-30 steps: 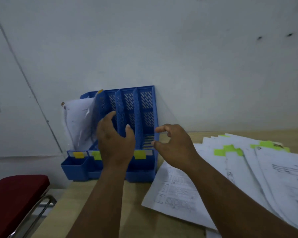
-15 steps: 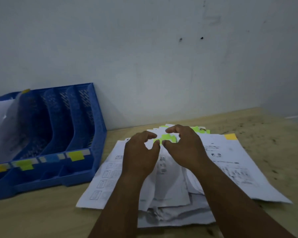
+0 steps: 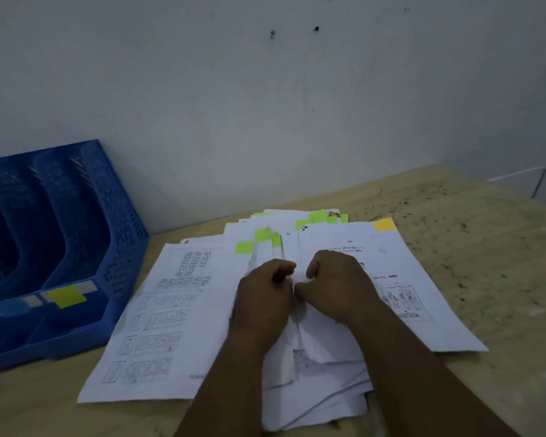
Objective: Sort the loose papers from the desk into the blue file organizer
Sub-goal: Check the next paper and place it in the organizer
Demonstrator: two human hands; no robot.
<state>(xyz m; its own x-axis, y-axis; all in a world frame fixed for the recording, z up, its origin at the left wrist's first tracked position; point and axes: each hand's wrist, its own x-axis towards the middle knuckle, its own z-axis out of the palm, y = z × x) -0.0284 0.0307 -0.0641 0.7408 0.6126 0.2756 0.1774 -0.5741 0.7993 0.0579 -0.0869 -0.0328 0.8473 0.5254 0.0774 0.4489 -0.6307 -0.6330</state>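
Pinching papers (image 3: 297, 357) with curled fingers (image 3: 284, 269), speckled wooden desk (image 3: 486, 263), grey wall (image 3: 265, 105)

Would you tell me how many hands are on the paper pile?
2: the left hand grips the paper pile at its middle; the right hand pinches it right beside the left.

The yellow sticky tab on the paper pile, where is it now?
In the head view, the yellow tab sits at the far right corner of the paper pile, right of the green tabs and beyond the right hand.
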